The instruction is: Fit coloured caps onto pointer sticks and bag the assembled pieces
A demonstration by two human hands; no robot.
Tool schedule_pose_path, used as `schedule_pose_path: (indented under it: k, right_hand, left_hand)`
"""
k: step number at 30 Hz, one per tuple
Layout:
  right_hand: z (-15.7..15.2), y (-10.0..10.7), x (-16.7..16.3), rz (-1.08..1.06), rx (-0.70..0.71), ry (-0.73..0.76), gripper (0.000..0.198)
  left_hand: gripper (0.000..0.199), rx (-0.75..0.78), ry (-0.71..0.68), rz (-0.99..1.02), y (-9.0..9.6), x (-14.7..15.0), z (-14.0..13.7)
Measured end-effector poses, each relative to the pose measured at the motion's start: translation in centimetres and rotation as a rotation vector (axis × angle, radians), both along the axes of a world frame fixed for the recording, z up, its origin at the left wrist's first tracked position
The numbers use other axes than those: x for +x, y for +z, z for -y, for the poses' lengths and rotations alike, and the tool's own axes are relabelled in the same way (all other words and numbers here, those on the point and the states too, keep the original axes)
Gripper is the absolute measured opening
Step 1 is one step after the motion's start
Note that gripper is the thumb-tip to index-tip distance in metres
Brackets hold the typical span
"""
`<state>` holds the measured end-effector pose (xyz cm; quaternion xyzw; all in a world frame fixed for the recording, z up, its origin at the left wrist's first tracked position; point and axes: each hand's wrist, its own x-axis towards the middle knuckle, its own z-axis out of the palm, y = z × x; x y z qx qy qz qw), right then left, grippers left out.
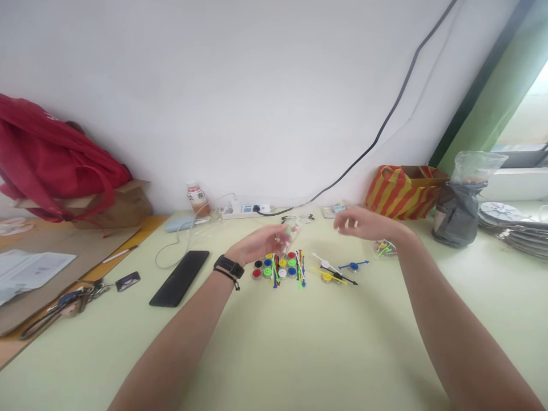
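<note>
My left hand (pixel 266 242), with a dark watch on the wrist, is closed on a small clear plastic bag (pixel 291 233) showing red and green bits inside. Below it, round coloured discs (pixel 257 274) stand in rows, with colourful plastic arrows (pixel 299 269) laid over and beside them. My right hand (pixel 355 222) hovers above the table, its fingers bent down and apart, nothing visible in them. Under it lie arrow spinners: a blue one (pixel 354 266) and a yellow one (pixel 327 278) among them. Another clear bag of coloured pieces (pixel 385 248) is partly hidden by my right forearm.
A black phone (pixel 180 278) lies left, near keys (pixel 79 299) and a pen (pixel 120 254). Along the wall are a bottle (pixel 197 200), a power strip (pixel 244 211) and a striped bag (pixel 400 193). A grey bag (pixel 459 214) and stacked discs (pixel 514 225) stand right.
</note>
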<state>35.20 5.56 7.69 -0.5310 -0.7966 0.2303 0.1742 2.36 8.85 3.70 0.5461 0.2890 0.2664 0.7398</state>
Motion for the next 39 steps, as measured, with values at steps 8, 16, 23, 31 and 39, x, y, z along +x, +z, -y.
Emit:
schedule_pose_path:
  k: [8, 16, 23, 31, 39]
  right_hand:
    - [-1.5, -3.6, 0.4, 0.281, -0.539, 0.188, 0.042]
    - [-1.6, -3.5, 0.0, 0.260, -0.451, 0.063, 0.035]
    - [-1.7, -3.9, -0.8, 0.211, -0.446, 0.040, 0.028]
    - [-0.8, 0.1, 1.6, -0.247, 0.102, -0.230, 0.028]
    - [2.3, 3.5, 0.3, -0.659, 0.633, -0.362, 0.032]
  left_hand:
    - [0.048, 0.153, 0.098, -0.109, 0.0, -0.4, -0.5]
    - [0.044, 0.450, 0.046, -0.263, 0.8, -0.6, -0.3]
    - [0.044, 0.460, 0.006, -0.290, 1.2, -0.3, 0.4]
    - [0.041, 0.575, 0.013, -0.342, 1.9, -0.5, 0.6]
    - [0.039, 0.554, 0.002, -0.306, 2.1, -0.4, 0.9]
